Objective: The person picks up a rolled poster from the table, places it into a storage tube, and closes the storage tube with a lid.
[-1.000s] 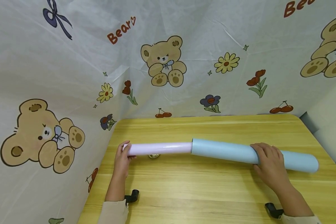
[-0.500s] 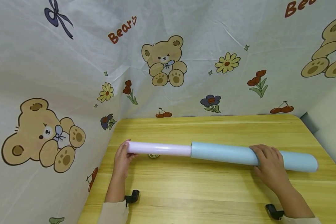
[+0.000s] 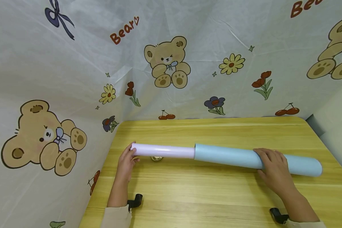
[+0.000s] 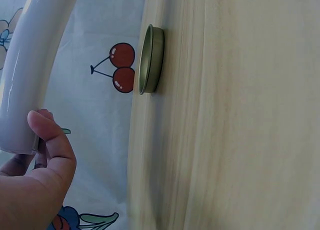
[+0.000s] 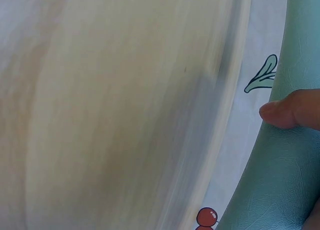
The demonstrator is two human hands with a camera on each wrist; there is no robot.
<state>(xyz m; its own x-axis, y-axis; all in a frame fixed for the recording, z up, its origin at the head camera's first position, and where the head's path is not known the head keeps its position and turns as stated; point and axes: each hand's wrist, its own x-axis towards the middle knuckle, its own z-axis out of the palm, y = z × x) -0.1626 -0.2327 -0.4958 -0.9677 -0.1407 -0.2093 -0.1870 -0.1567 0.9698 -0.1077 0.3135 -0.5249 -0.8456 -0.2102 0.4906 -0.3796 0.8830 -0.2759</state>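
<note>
A glossy pale lilac tube runs crosswise above the table, its right end inside the wider light blue tube. At the lilac tube's left end my left hand holds on; in the left wrist view the thumb lies against its side near the rim, other fingers partly hidden behind it. My right hand grips the blue tube right of its middle from above. The right wrist view has the thumb lying on the blue tube's leathery-looking surface. How far the lilac tube reaches inside is hidden.
Behind the lilac tube a small round gold-coloured metal lid or dish stands on the wooden table. White cloth printed with bears and flowers hangs at the back and left. Black wrist mounts sit by both forearms.
My left hand has moved slightly right, and a little less of the lilac tube shows. The blue tube's left end has dropped slightly. My right hand stays nearly still.
</note>
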